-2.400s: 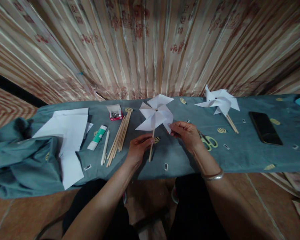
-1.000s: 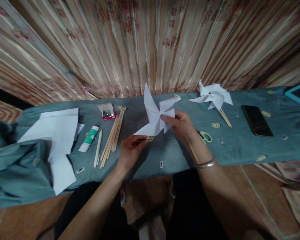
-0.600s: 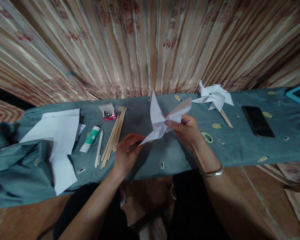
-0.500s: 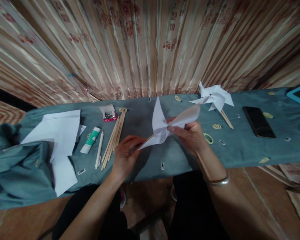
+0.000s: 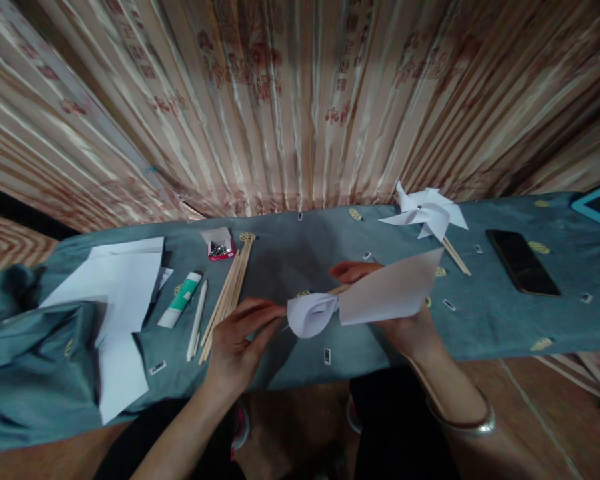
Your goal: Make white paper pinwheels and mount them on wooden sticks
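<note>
I have the left hand (image 5: pixel 243 340) pinching one edge of a white paper pinwheel (image 5: pixel 313 313), turned nearly side-on above the bench (image 5: pixel 290 370), while the right hand (image 5: pixel 405 333), partly hidden by a blade, holds it from the other side. Along the far edge, right of centre, I see a second pinwheel (image 5: pixel 430 212); a phone (image 5: pixel 523 262) lies nearer the right end. Toward the left end I get paper sheets (image 5: pixel 125 280), a glue stick (image 5: pixel 181 299) and wooden sticks (image 5: pixel 227 300)
</note>
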A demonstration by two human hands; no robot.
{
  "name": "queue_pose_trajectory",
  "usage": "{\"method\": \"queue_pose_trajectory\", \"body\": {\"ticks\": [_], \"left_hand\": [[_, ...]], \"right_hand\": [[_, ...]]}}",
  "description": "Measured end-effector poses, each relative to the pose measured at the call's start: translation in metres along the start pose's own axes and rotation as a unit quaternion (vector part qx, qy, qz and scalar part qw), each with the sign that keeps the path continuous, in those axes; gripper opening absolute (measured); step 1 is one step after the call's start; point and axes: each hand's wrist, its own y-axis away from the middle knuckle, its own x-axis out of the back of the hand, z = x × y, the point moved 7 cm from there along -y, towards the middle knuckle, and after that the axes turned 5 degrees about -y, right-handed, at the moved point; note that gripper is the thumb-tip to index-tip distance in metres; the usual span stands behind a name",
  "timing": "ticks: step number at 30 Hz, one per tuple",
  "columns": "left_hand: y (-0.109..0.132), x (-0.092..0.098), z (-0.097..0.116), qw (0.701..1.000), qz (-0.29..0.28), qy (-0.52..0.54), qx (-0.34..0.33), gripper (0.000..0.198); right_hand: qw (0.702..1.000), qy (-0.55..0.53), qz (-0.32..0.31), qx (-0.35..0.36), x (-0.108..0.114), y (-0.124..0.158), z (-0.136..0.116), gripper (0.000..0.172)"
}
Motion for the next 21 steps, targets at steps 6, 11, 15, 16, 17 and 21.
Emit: {"method": "queue_pose_trajectory", "body": {"ticks": [6,11,15,16,17,21], "left_hand": [[0.001,0.008,0.01,0.999,0.012,-0.011,-0.039,0.018],[-0.002,0.015,0.019,0.998,0.019,-0.02,-0.064,0.028],[-0.002,0.018,0.02,0.997,0.024,-0.026,-0.065,0.028],[-0.001,0.018,0.019,0.997,0.023,-0.027,-0.064,0.027],[-0.001,0.018,0.019,0.997,0.022,-0.026,-0.063,0.025],[0.001,0.017,0.016,0.998,0.025,-0.013,-0.058,0.018]], "right_hand": [[1.0,-0.025,0.005,0.006,-0.003,0.009,-0.001,0.024],[0.993,0.094,0.0,0.07,-0.006,0.015,-0.013,0.023],[0.985,0.142,-0.011,0.094,-0.008,0.017,-0.018,0.019],[0.985,0.143,-0.01,0.095,-0.008,0.018,-0.018,0.017],[0.985,0.142,-0.006,0.096,-0.008,0.018,-0.018,0.017],[0.987,0.125,0.002,0.106,-0.01,0.019,-0.017,0.018]]}}
